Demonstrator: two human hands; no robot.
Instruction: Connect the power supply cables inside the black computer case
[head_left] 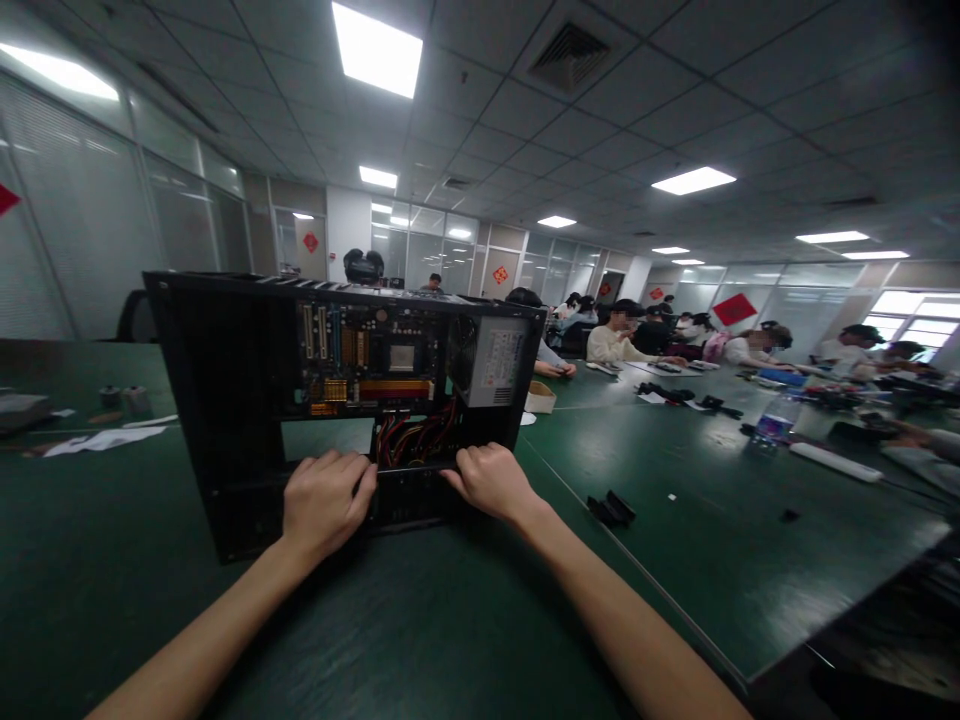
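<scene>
Landmark: an open black computer case (225,400) stands on its side on a green table (450,620), its open face turned to the camera.
Left hand: the left hand (324,500) rests on the lower front edge of the case, left of the cable bundle, fingers curled over the edge and pressed together against the metal.
Right hand: the right hand (491,480) grips the same lower edge to the right of the cables, knuckles up, fingers folded over the rim; what lies under the fingertips cannot be told.
Inside the case: a motherboard (367,360) sits in the upper part, with a power supply (495,362) just to its right, and red, yellow and black cables (411,432) hang down between the two hands.
Right of the case: small black parts (613,508) lie on the table, apart from the case.
Left of the case: white papers (105,438) lie on the table.
Beyond the case: seated people (622,338) work at a long table well behind it, with a water bottle (774,418) near them.
</scene>
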